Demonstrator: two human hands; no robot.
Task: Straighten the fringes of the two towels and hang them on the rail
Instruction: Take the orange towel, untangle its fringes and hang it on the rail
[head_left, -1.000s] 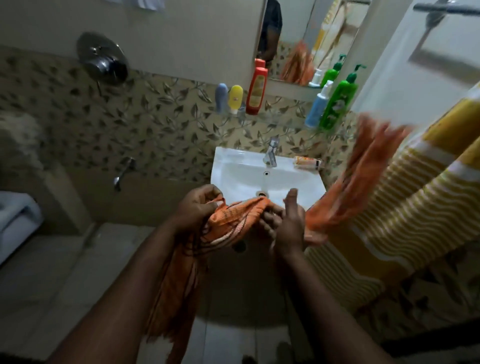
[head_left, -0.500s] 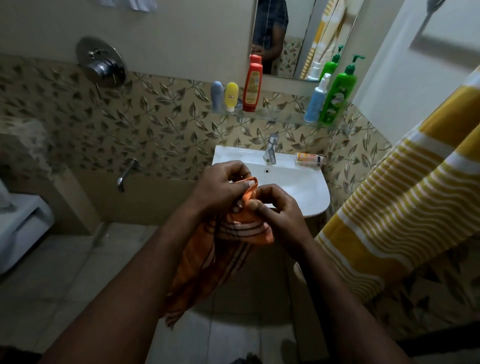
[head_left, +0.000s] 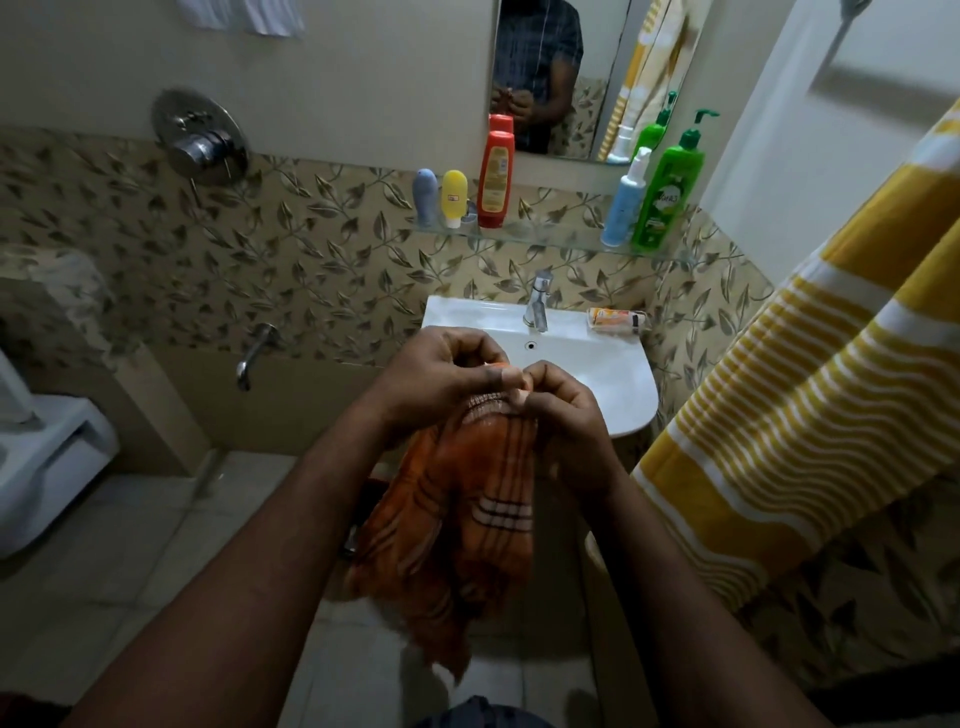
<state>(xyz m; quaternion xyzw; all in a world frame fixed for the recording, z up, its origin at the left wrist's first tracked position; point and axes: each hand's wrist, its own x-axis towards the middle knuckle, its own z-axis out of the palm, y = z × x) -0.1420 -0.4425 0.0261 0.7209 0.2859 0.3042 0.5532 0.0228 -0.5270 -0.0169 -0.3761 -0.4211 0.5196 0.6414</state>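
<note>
The orange towel (head_left: 467, 509) was held bunched at its top edge in front of the basin (head_left: 613, 384), its length hanging down between the forearms. It was pinched by the left hand (head_left: 441, 379) and the right hand (head_left: 566, 415), whose curled fingers and thumbs were pressed together on the cloth. The basin's front was partly hidden by the hands. A tap (head_left: 537, 301) was mounted at its back, and an orange packet (head_left: 615, 319) lay on the rim beside it. On the glass shelf (head_left: 545, 236) above were stood a grey-blue tube (head_left: 425, 197), a yellow tube (head_left: 453, 197), a red bottle (head_left: 496, 176), a pale blue spray bottle (head_left: 623, 202) and a green pump bottle (head_left: 665, 192). The yellow striped towel (head_left: 810, 395) was hung at the right, near the right forearm.
</note>
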